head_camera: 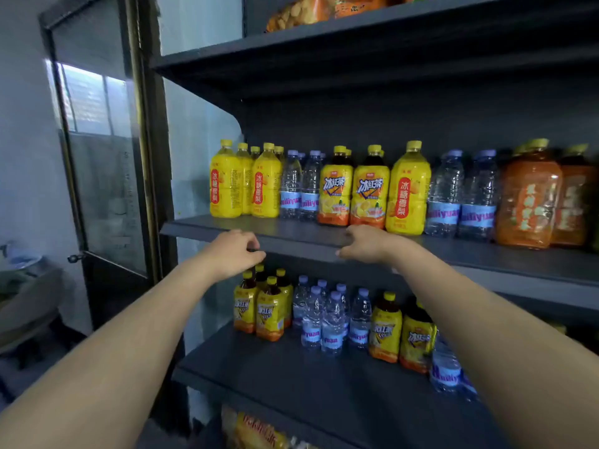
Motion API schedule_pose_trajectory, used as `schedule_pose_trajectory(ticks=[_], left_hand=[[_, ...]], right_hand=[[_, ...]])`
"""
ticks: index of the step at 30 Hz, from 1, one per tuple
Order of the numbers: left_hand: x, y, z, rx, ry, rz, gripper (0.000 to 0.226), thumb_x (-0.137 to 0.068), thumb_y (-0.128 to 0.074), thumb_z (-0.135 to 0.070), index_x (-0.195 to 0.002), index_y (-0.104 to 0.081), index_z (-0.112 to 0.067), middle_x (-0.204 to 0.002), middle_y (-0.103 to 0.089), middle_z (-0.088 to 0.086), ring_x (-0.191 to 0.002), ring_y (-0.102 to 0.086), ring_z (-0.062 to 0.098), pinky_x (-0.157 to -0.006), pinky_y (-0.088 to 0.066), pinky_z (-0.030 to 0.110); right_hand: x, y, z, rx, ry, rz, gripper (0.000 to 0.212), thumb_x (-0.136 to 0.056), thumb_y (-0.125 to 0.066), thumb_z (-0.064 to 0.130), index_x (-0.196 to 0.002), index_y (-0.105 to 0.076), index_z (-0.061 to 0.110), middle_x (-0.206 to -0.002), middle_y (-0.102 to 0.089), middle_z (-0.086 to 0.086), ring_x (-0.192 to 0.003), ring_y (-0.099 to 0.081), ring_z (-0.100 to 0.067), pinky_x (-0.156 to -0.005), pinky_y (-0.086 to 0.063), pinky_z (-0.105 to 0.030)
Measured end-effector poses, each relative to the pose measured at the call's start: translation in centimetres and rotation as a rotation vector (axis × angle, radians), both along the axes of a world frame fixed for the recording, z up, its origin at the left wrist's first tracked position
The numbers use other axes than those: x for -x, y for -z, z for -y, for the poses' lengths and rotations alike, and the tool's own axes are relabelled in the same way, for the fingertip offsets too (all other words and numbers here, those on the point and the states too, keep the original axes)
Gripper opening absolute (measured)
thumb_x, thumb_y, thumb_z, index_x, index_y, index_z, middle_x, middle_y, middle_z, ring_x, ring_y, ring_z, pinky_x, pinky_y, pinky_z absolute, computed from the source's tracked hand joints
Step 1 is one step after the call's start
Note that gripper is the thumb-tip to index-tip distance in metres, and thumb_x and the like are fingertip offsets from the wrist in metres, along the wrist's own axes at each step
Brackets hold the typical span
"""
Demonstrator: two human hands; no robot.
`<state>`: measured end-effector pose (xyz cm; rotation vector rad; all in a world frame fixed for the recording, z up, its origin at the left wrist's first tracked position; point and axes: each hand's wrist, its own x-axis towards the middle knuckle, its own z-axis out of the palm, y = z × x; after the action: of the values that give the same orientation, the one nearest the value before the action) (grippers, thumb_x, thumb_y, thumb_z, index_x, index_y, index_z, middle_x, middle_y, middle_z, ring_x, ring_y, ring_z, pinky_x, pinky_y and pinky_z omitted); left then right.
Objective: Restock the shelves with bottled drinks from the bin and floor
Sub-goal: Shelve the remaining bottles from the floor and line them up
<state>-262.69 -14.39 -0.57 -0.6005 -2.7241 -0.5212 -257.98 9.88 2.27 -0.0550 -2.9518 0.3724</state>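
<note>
Both my arms reach toward the dark grey middle shelf (pixel 291 236). My left hand (pixel 235 251) hovers at its front edge with fingers loosely curled and holds nothing. My right hand (pixel 366 243) hangs at the same edge, fingers relaxed, empty, just below an iced tea bottle (pixel 369 189). The shelf carries yellow pear drink bottles (pixel 227 183), clear water bottles (pixel 299 186), iced tea bottles and orange bottles (pixel 528 196). The lower shelf (pixel 291 377) carries iced tea bottles (pixel 269 312) and water bottles (pixel 330 322).
A top shelf (pixel 356 34) holds orange snack bags (pixel 311 11). A glass door (pixel 97 157) stands at the left of the shelving. Snack packs (pixel 256 432) lie on the bottom level. The front of the lower shelf is bare board.
</note>
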Motion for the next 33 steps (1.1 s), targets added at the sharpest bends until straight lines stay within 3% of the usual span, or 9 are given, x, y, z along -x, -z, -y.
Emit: schedule_pose_trajectory(ticks=[5, 10, 19, 25, 29, 33], left_hand=[[-6.3, 1.2, -3.4, 0.112, -0.031, -0.03, 0.037, -0.092, -0.051, -0.038, -0.121, -0.055, -0.014, -0.128, -0.051, 0.009, -0.121, -0.046, 0.025, -0.099, -0.04, 0.035], [-11.3, 2.3, -5.0, 0.23, -0.083, -0.014, 0.04, -0.092, -0.047, -0.043, -0.123, -0.053, -0.018, -0.126, -0.049, 0.008, -0.12, -0.044, 0.026, -0.093, -0.042, 0.037], [-16.4, 5.6, -4.3, 0.227, -0.101, 0.054, 0.035, -0.092, -0.046, -0.042, -0.118, -0.054, -0.021, -0.122, -0.048, 0.006, -0.122, -0.04, 0.028, -0.093, -0.038, 0.039], [-19.7, 10.1, -2.5, 0.189, -0.055, 0.134, 0.035, -0.092, -0.047, -0.043, -0.119, -0.055, -0.022, -0.129, -0.046, 0.006, -0.126, -0.037, 0.028, -0.098, -0.038, 0.041], [-22.1, 13.7, -0.6, 0.194, -0.041, 0.209, 0.038, -0.091, -0.048, -0.042, -0.122, -0.054, -0.021, -0.132, -0.045, 0.007, -0.127, -0.036, 0.028, -0.101, -0.038, 0.045], [-24.4, 17.7, 0.9, 0.157, -0.023, 0.267, 0.035, -0.091, -0.05, -0.037, -0.12, -0.057, -0.018, -0.129, -0.046, 0.008, -0.127, -0.036, 0.029, -0.097, -0.035, 0.037]], right_hand=[[-5.6, 1.0, -2.6, 0.009, -0.055, -0.103, 0.06, -0.091, -0.058, 0.033, -0.139, -0.036, 0.003, -0.142, -0.043, -0.013, -0.127, -0.044, -0.029, -0.103, -0.039, -0.034], [-9.5, 2.8, -3.5, 0.004, -0.116, -0.082, 0.062, -0.092, -0.055, 0.034, -0.143, -0.032, 0.007, -0.146, -0.038, -0.012, -0.13, -0.041, -0.028, -0.101, -0.036, -0.031], [-13.8, 7.1, -2.6, 0.036, -0.12, 0.018, 0.06, -0.092, -0.055, 0.034, -0.143, -0.033, 0.011, -0.145, -0.036, -0.014, -0.13, -0.04, -0.03, -0.103, -0.035, -0.034], [-16.8, 11.1, -0.5, 0.025, -0.085, 0.101, 0.051, -0.091, -0.055, 0.031, -0.135, -0.044, 0.008, -0.138, -0.044, -0.016, -0.125, -0.045, -0.03, -0.101, -0.039, -0.034], [-18.8, 14.8, 0.5, 0.002, -0.066, 0.168, 0.055, -0.092, -0.055, 0.033, -0.139, -0.04, 0.008, -0.143, -0.04, -0.017, -0.129, -0.042, -0.032, -0.104, -0.038, -0.036], [-20.5, 19.7, 1.0, 0.045, -0.059, 0.252, 0.059, -0.091, -0.056, 0.037, -0.142, -0.037, 0.015, -0.148, -0.032, -0.012, -0.134, -0.036, -0.032, -0.109, -0.033, -0.044]])
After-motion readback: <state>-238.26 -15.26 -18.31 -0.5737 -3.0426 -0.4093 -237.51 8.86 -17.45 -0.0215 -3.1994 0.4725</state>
